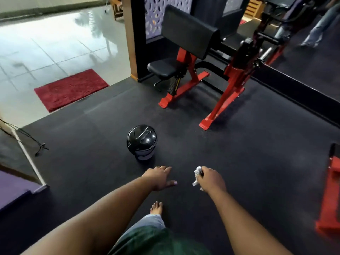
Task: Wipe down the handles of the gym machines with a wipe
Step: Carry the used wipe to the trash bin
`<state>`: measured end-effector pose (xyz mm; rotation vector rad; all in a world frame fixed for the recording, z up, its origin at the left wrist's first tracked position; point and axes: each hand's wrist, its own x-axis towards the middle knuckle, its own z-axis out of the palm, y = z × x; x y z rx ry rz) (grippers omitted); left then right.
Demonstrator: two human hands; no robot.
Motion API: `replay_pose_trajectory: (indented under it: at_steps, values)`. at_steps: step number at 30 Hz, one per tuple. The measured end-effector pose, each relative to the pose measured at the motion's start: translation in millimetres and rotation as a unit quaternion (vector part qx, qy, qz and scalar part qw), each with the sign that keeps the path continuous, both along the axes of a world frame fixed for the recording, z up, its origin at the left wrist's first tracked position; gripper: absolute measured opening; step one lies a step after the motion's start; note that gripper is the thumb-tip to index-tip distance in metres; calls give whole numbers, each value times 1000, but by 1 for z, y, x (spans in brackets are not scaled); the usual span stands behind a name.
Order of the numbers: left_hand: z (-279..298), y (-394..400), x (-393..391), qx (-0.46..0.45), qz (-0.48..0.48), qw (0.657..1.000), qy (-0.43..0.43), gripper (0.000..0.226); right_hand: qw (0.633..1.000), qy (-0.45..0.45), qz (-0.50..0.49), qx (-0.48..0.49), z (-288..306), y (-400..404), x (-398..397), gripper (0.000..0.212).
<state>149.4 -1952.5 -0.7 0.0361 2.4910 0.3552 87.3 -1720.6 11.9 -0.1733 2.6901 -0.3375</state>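
Note:
My right hand (211,179) grips a crumpled white wipe (197,176) in its curled fingers, held out over the black rubber floor. My left hand (160,177) is stretched forward beside it, palm down, fingers relaxed and holding nothing. A black bin with a domed lid (142,141) stands on the floor just beyond my left hand. Farther off stands a red-framed gym machine (217,78) with a black seat and a slanted black pad. Its handles are not clearly visible.
A red mat (70,89) lies on the shiny tiled floor at the left, past the rubber floor's edge. Another red machine frame (329,196) stands at the right edge. A mirror wall (303,57) runs along the back right. My bare foot (156,207) is below my hands.

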Motion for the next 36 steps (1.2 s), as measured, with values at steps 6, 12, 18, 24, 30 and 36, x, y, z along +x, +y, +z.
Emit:
replay_pose_trajectory:
  at_steps: [6,12,18,24,30,36]
  values:
    - [-2,-27,-106,3,52,998,-25,93,999,-9,50,-19,6,-25,-125,30]
    - [-15,-42,-187,-9,127,991,-45,92,992,-20,128,-6,-10,-54,-246,34]
    - [-27,-41,-243,1,257,963,-80,91,970,-65,234,-17,-25,-97,-361,35]
    - [-31,-52,-276,21,336,938,-80,90,940,-95,327,-1,-36,-156,-423,32]
    - [-51,-103,-306,42,396,914,-78,90,909,-47,415,1,-61,-240,-458,42]
    - [-59,-162,-320,52,459,883,-83,90,893,-65,446,14,-67,-308,-484,30]
